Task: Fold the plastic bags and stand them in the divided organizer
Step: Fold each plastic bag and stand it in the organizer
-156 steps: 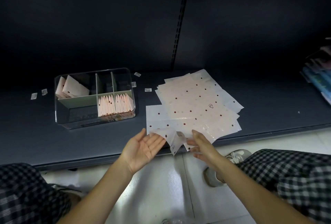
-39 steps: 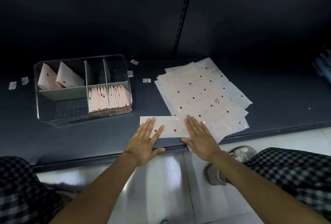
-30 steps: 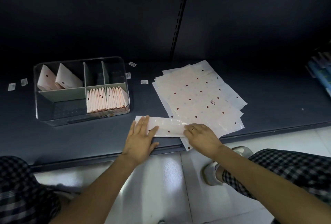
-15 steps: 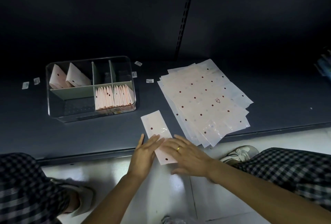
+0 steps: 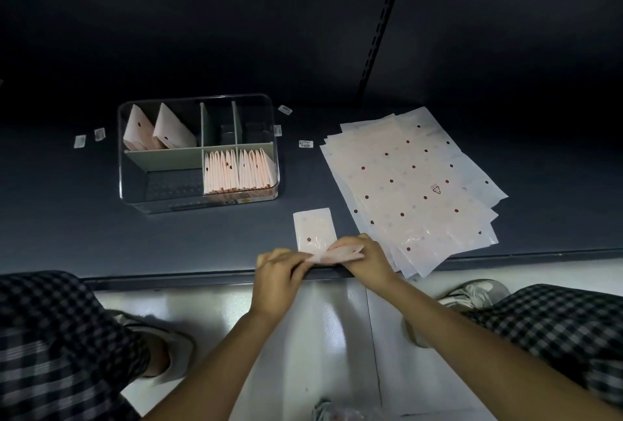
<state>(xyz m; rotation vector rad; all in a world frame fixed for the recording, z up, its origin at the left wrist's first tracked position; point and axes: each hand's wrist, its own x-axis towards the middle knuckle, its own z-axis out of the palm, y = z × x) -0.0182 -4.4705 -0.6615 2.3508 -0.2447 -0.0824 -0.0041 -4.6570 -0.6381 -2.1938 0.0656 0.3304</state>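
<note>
While the long strip of bag [image 5: 315,230] lies at the lower centre of the frame on the dark shelf [image 5: 67,218], its near end is lifted off the shelf edge between my hands. My left hand [image 5: 278,274] has its fingers curled onto the left side of that raised end, and my right hand [image 5: 365,260] pinches the turned-up corner, which points to the right. The far end rests flat, one red dot showing.

This film looks thin, light and slick, so I judge it will spring open unless I press each crease hard. It should not tear easily, but it will slide, so the best hold is at the folded corner, thumb on top, with the other hand pinning the strip beside it.

The organizer [image 5: 199,200] sits in the upper left, well apart from my hands. Its two right front compartments hold folded bags [image 5: 236,171] standing in rows; two triangles [image 5: 158,130] lean in the back left one. The unfolded stack [image 5: 414,184] lies to the right of the strip, just beside my right hand.
</note>
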